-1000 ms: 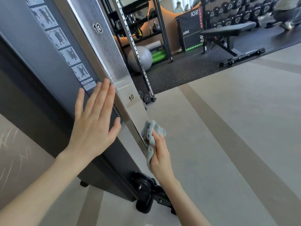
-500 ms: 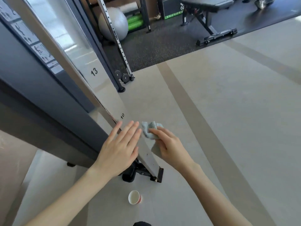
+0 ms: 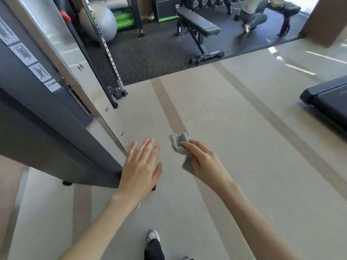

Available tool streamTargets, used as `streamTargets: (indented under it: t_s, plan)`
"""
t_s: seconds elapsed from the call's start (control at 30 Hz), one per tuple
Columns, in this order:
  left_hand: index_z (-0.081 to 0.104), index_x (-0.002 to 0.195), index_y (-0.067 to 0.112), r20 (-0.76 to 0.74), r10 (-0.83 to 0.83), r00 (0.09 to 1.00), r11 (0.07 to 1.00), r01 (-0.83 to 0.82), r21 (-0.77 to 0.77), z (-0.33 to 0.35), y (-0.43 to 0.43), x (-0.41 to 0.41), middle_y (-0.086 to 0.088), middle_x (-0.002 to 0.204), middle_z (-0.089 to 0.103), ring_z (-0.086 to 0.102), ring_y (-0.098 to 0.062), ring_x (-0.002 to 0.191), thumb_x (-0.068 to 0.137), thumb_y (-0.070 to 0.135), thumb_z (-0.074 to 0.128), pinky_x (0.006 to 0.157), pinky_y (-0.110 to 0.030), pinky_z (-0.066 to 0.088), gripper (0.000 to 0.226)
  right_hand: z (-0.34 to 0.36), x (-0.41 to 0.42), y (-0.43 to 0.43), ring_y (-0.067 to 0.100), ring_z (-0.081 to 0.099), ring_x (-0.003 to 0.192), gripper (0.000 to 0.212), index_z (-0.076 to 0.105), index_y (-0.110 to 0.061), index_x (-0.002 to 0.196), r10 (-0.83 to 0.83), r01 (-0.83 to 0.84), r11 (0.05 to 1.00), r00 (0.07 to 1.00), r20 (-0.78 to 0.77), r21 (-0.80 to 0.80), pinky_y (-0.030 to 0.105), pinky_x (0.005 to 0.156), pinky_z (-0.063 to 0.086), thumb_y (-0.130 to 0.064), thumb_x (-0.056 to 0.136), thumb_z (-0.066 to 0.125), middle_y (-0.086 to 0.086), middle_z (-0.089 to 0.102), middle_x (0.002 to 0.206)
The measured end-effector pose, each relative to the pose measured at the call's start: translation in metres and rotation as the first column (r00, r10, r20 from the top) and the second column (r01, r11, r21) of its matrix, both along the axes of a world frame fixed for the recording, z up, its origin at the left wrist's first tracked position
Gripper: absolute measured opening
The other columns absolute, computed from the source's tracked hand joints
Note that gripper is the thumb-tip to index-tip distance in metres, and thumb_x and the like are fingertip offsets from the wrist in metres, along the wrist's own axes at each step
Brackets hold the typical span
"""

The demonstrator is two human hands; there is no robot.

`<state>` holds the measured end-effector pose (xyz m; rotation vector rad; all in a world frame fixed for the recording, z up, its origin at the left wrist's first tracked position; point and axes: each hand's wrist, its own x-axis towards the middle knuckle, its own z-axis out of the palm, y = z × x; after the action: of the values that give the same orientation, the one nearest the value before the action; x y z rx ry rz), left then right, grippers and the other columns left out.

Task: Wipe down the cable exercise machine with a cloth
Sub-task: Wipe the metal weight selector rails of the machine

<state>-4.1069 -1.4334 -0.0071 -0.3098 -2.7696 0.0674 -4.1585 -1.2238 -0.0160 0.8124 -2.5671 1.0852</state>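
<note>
The cable machine fills the left: a dark grey shroud (image 3: 33,113) with exercise stickers, and a shiny metal upright (image 3: 62,51) marked 19, 16 and 13 slanting down to the floor. My left hand (image 3: 142,166) is spread flat with straight fingers over the upright's lower end, hiding it. My right hand (image 3: 201,160) grips a crumpled grey cloth (image 3: 178,142), held to the right of the upright and apart from it, over the beige floor.
A perforated rack post (image 3: 105,47), a grey exercise ball (image 3: 101,19), a black bench (image 3: 199,25) and a crouching person (image 3: 253,14) stand on dark matting behind. A treadmill edge (image 3: 326,102) lies at the right. My shoe (image 3: 153,237) shows below.
The view has pulled back and up, showing more of the upright's numbers. Both hands have come away from the upright's face; the cloth has moved right, off the metal.
</note>
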Motion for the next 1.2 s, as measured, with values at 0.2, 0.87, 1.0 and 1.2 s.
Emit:
streamTargets:
  t_s: [0.2, 0.87, 1.0, 1.2]
  plan:
    - [0.061, 0.123, -0.003, -0.096, -0.018, 0.995, 0.996, 0.026, 0.087, 0.032, 0.033, 0.029, -0.021, 0.136, 0.055, 0.053, -0.035, 0.126, 0.093, 0.031, 0.046, 0.112, -0.051, 0.028, 0.048, 0.043, 0.033, 0.035, 0.03, 0.062, 0.098, 0.038, 0.065, -0.003, 0.116, -0.065, 0.062, 0.996, 0.997, -0.043, -0.072, 0.022, 0.086, 0.043, -0.016, 0.093, 0.038, 0.011, 0.064, 0.117]
    - [0.058, 0.13, -0.002, -0.074, 0.076, 0.994, 0.99, -0.066, 0.125, 0.006, 0.053, -0.088, -0.019, 0.138, 0.054, 0.052, -0.032, 0.127, 0.097, 0.036, 0.04, 0.113, -0.048, 0.027, 0.053, 0.015, -0.086, 0.042, 0.028, 0.061, 0.105, 0.04, 0.064, -0.005, 0.118, -0.022, 0.025, 0.997, 0.999, 0.046, -0.077, 0.024, 0.09, 0.043, -0.019, 0.094, 0.036, 0.008, 0.063, 0.119]
    - [0.054, 0.134, -0.001, -0.053, 0.129, 0.99, 0.978, -0.118, 0.169, 0.003, 0.052, -0.158, -0.018, 0.139, 0.054, 0.052, -0.03, 0.128, 0.097, 0.038, 0.038, 0.112, -0.046, 0.028, 0.056, 0.02, -0.162, 0.037, 0.029, 0.061, 0.105, 0.038, 0.065, -0.004, 0.116, -0.02, 0.022, 0.998, 0.999, 0.039, -0.051, 0.024, 0.09, 0.043, -0.018, 0.094, 0.038, 0.009, 0.064, 0.118]
    - [0.056, 0.132, -0.002, -0.062, 0.198, 0.978, 0.954, -0.178, 0.243, 0.009, 0.044, -0.255, -0.016, 0.131, 0.061, 0.059, -0.029, 0.12, 0.096, 0.038, 0.039, 0.107, -0.046, 0.039, 0.057, 0.033, -0.266, 0.022, 0.031, 0.061, 0.103, 0.031, 0.065, -0.001, 0.115, 0.02, -0.019, 0.999, 1.0, 0.02, -0.049, 0.02, 0.09, 0.041, -0.001, 0.09, 0.048, 0.011, 0.065, 0.117]
